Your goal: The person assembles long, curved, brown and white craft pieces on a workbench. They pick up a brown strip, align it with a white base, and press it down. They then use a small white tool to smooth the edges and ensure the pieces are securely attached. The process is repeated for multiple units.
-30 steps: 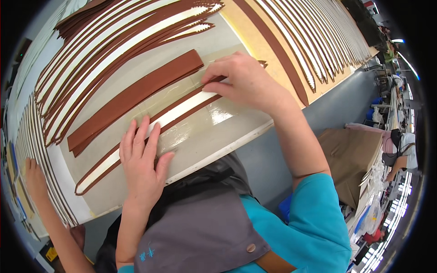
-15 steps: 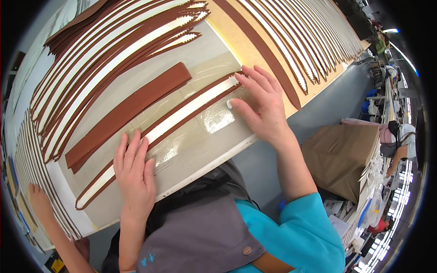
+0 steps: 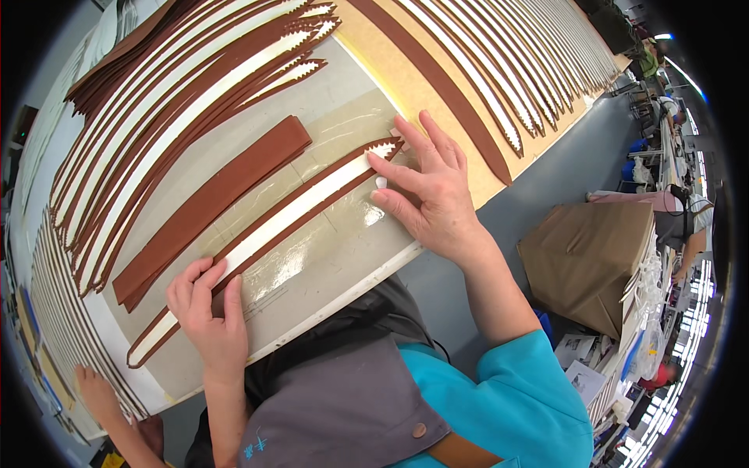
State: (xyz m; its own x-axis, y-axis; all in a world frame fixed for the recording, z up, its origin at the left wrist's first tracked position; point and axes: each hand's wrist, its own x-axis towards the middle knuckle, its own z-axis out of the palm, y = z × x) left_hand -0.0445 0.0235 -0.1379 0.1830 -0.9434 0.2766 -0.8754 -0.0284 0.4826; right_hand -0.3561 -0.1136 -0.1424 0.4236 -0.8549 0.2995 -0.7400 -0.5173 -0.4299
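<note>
While the brown-edged white strip (image 3: 300, 203) lies on the table (image 3: 300, 306), my right hand (image 3: 437, 191) spreads wide at its toothed end.
My left hand (image 3: 204, 308) curls over its lower part (whether pinching, I can't tell).

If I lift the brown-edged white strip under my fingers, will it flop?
Probably floppy: the brown-edged white strip looks thin, long and narrow. It's likely light, given so little visible thickness, and unlikely to roll, since it lies flat on the grey work surface.
</note>
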